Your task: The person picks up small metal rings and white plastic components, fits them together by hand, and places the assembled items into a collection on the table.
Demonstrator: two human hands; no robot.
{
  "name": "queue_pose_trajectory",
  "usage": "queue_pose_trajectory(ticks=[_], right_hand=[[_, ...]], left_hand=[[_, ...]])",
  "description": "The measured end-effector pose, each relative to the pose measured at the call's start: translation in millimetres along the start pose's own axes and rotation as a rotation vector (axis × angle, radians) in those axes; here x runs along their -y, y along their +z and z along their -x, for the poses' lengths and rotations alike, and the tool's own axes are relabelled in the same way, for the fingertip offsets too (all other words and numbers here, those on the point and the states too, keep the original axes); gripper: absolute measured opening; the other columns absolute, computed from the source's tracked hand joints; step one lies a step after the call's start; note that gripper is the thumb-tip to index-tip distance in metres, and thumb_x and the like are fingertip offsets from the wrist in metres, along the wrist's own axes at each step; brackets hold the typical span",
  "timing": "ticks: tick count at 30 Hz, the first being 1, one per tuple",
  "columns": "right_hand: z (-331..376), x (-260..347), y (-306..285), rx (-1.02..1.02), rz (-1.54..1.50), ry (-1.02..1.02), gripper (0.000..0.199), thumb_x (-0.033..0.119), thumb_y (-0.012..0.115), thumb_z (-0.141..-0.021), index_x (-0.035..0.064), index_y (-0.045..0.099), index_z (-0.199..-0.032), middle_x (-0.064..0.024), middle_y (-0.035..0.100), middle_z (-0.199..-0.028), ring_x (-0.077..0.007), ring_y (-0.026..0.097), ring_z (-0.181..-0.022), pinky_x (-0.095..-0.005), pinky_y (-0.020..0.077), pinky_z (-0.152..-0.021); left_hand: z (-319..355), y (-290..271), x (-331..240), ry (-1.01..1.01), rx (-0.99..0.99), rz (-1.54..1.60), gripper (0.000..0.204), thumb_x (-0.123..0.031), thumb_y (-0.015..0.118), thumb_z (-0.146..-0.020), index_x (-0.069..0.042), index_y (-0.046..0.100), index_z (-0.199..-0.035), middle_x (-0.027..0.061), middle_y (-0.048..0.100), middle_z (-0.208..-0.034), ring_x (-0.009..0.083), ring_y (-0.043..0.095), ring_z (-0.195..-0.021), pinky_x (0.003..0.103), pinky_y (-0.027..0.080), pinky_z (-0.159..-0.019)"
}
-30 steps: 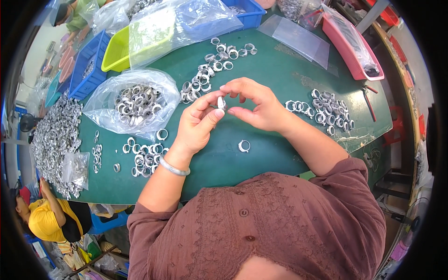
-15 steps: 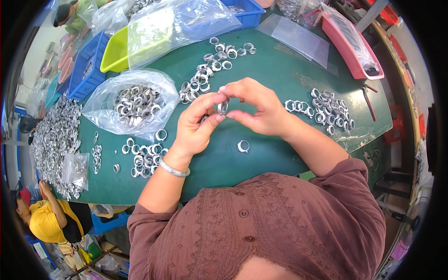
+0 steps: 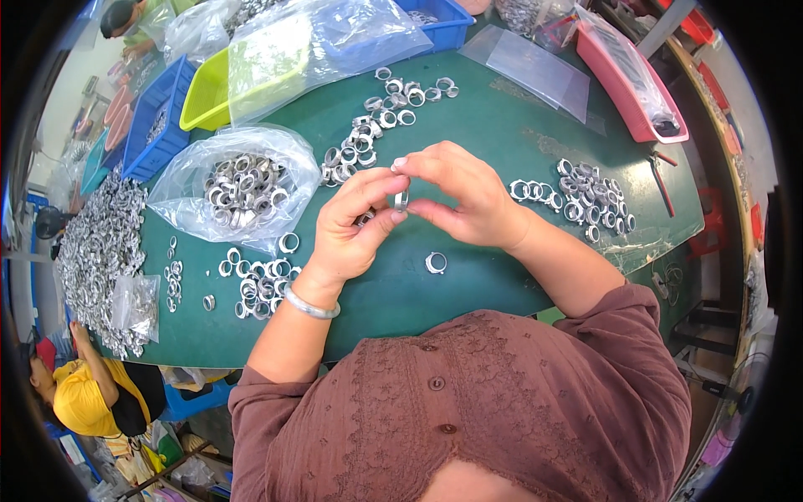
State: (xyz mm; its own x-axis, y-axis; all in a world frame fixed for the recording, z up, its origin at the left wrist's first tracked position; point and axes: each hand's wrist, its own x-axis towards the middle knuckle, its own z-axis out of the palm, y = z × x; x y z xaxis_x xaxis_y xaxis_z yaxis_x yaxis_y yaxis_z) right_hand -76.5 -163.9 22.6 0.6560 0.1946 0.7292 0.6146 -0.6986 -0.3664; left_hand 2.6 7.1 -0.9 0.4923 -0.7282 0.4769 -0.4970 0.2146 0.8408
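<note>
Between my two hands a silvery metal ring (image 3: 402,201) is pinched upright above the table. My left hand (image 3: 355,219) has its thumb and fingers closed on the ring's left side. A second metal piece shows partly inside that same hand, mostly hidden by the fingers. My right hand (image 3: 464,197) grips the ring from the other side with finger and thumb. Below my hands, one loose ring with small lugs (image 3: 436,263) lies on the green table (image 3: 477,293). To the left of my left forearm is a cluster of similar rings (image 3: 261,287).
More rings lie in a far group (image 3: 368,134) and a right-hand group (image 3: 594,197). An open plastic bag (image 3: 284,159) holds many. At the back stand a yellow-green bin (image 3: 205,96) and a pink tray (image 3: 615,92). Red-handled pliers (image 3: 662,188) lie right; a yellow-shirted person (image 3: 84,397) sits left.
The ring has turned slightly between my fingers and now shows more edge-on. My hands stay in nearly the same place.
</note>
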Motion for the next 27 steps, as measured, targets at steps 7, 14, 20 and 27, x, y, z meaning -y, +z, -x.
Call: queue_pose_trajectory(ticks=[7,14,20,27], right_hand=[[4,-3,3,0.031,-0.134,0.122,0.054,-0.003,0.066,-0.061,0.0042,0.05,-0.113,-0.0077,0.056,-0.094,-0.0205,0.056,-0.08,-0.0282,0.045,-0.062],[5,-7,4,0.075,-0.157,0.173,0.06,-0.003,0.066,-0.062,0.0071,0.047,-0.118,-0.0073,0.056,-0.1,-0.0186,0.056,-0.085,-0.0265,0.0456,-0.063],[-14,-19,-20,0.463,0.146,0.386,0.046,0.009,0.067,-0.066,0.0051,0.052,-0.11,-0.0116,0.057,-0.1,-0.0274,0.055,-0.09,-0.0361,0.0458,-0.074],[-18,-122,-34,0.342,0.532,0.783,0.032,0.017,0.061,-0.073,0.0073,0.058,-0.103,-0.0158,0.059,-0.096,-0.0322,0.056,-0.09,-0.0394,0.0448,-0.078]], left_hand=[[-1,4,1,-0.051,-0.051,-0.071,0.035,0.005,0.064,-0.068,-0.001,0.058,-0.102,0.0025,0.051,-0.087,0.0042,0.042,-0.057,0.018,0.035,-0.054],[-4,1,-2,-0.197,-0.05,-0.071,0.032,0.0,0.068,-0.065,-0.001,0.059,-0.095,-0.0016,0.047,-0.072,0.0036,0.039,-0.055,0.018,0.031,-0.051],[-1,9,-4,-0.355,-0.182,0.268,0.024,-0.002,0.065,-0.071,-0.003,0.057,-0.094,-0.0004,0.052,-0.076,0.0039,0.041,-0.055,0.016,0.034,-0.053],[0,-3,11,-0.656,-0.048,0.897,0.022,-0.009,0.05,-0.081,-0.006,0.049,-0.103,0.0071,0.057,-0.085,0.0121,0.054,-0.068,0.022,0.041,-0.051]])
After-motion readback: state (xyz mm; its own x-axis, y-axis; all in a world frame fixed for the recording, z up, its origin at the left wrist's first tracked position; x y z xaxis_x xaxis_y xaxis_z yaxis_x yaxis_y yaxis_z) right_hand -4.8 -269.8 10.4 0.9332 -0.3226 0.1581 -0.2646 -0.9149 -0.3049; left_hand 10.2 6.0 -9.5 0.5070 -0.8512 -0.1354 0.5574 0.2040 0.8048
